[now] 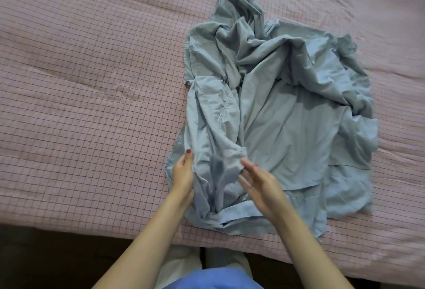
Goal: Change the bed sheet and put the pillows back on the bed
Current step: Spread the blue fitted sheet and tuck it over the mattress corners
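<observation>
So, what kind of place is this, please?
Most likely a bedroom. A wide bed covered in pink checked fabric fills the view, a crumpled blue sheet lies on it, and a person stands at its edge, the left hand and right hand at the sheet.
</observation>
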